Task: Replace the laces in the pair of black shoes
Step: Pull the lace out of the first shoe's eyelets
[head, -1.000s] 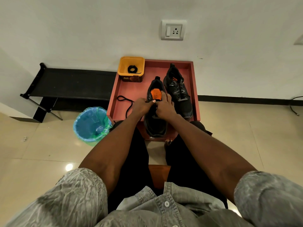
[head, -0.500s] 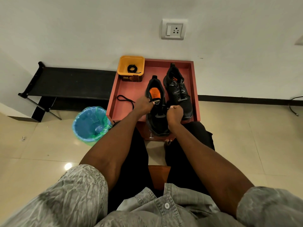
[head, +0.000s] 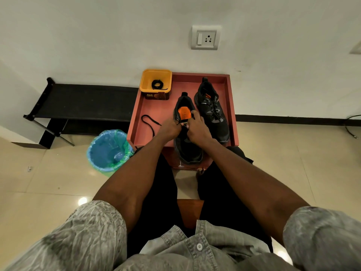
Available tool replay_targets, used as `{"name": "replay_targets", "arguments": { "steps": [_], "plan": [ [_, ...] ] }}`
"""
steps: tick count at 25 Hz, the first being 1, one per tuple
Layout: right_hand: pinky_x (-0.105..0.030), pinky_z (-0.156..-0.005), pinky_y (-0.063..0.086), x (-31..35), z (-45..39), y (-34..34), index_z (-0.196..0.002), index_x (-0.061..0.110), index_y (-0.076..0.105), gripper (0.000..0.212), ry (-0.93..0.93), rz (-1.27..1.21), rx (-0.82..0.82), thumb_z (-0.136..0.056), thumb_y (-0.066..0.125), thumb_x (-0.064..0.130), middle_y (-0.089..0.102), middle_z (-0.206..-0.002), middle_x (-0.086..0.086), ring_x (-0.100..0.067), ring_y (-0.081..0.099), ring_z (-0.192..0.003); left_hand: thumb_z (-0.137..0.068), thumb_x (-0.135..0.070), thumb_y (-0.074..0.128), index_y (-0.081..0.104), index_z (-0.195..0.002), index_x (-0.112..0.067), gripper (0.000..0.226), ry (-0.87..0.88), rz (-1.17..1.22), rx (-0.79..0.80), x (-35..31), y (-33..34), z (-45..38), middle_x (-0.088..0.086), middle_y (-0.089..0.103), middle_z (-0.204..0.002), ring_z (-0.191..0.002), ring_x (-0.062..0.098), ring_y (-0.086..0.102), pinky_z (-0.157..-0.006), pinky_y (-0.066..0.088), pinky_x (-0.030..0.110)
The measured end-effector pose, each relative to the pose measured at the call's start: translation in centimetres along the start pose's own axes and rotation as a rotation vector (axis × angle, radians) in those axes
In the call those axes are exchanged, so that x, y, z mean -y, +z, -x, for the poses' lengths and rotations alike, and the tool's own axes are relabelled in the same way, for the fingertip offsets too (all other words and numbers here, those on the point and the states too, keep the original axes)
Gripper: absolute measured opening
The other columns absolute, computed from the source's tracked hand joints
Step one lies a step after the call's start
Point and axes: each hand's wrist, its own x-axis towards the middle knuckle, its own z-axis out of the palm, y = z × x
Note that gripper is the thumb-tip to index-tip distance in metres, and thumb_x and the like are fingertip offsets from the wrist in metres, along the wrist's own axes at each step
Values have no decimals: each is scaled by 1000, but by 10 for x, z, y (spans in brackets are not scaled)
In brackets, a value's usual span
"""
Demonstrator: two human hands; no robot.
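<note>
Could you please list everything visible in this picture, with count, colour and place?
shoes: 2, black; one under the hands, one to its right, both on the tray
loose lace: 1, black, tray left
tray: 1, red, by the wall
tub: 1, yellow, tray's far left corner
coiled lace: 1, black, in the tub
bin: 1, blue, green liner, left of the tray
rack: 1, black, left
socket: 1, white, wall
left hand, right hand: at the near shoe's tongue
</note>
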Motion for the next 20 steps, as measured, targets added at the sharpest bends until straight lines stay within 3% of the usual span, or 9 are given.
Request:
{"name": "replay_targets", "arguments": {
  "steps": [2, 3, 5, 7, 10, 13, 16, 20],
  "plan": [
    [-44, -71, 53, -5, 7, -3, -114, 4, 46, 26, 136, -307, -189, -89, 47, -5, 45, -125, -13, -28, 57, -88, -100, -22, 53, 38, -56, -13, 47, 3, -8, 14, 2, -3, -1, 3, 42, -57, -61, 25, 42, -49, 27, 33],
    [-40, -69, 54, -10, 9, -5, -114, 5, 45, 28, 285, -461, -322, -89, 46, -7, 47, -113, -10, -23, 57, -81, -99, -23, 54, 40, -56, -13, 47, 1, -5, 15, 2, -6, -1, 3, 43, -57, -58, 22, 42, -49, 28, 31],
    [-36, -77, 57, -20, 8, -8, -117, 2, 50, 31, 589, -650, -543, -88, 49, -6, 45, -119, -9, -23, 59, -91, -98, -25, 56, 40, -55, -13, 47, 5, 5, 17, 3, -9, -2, 3, 44, -58, -54, 18, 40, -49, 29, 31],
    [-36, -89, 55, -26, 9, -8, -122, 1, 52, 35, 681, -620, -561, -87, 53, -2, 41, -131, -13, -28, 57, -107, -98, -25, 57, 39, -55, -13, 47, 0, 11, 30, 5, -8, -4, 2, 42, -56, -54, 18, 39, -51, 28, 31],
    [-44, -109, 41, -19, 12, -5, -122, 11, 56, 32, 360, -205, -482, -90, 57, 7, 34, -144, -15, -33, 41, -132, -96, -27, 57, 46, -60, -12, 41, -33, 20, 20, 6, -6, -6, 2, 48, -60, -63, 22, 46, -54, 34, 30],
    [-56, -116, 22, -8, 7, 3, -124, 17, 60, 35, -8, 180, -189, -89, 58, 13, 16, -159, -16, -38, 10, -148, -98, -24, 55, 44, -59, -12, 42, -18, -6, 35, 4, -6, -4, 2, 47, -60, -63, 22, 45, -56, 32, 32],
    [-56, -117, 18, -5, 2, 6, -124, 17, 64, 34, -57, 239, 5, -90, 60, 17, 9, -162, -14, -36, 3, -148, -96, -25, 57, 45, -58, -13, 41, -39, 59, 41, 5, -4, -5, 1, 46, -57, -54, 17, 42, -50, 31, 29],
    [-55, -117, 22, -13, 4, 5, -103, 8, 65, 17, -53, 122, -155, -90, 55, 10, 22, -157, -12, -33, 16, -145, -97, -29, 56, 47, -60, -11, 42, -47, 75, 54, 10, -1, -8, 3, 47, -57, -52, 17, 42, -48, 30, 29]
  ]
}}
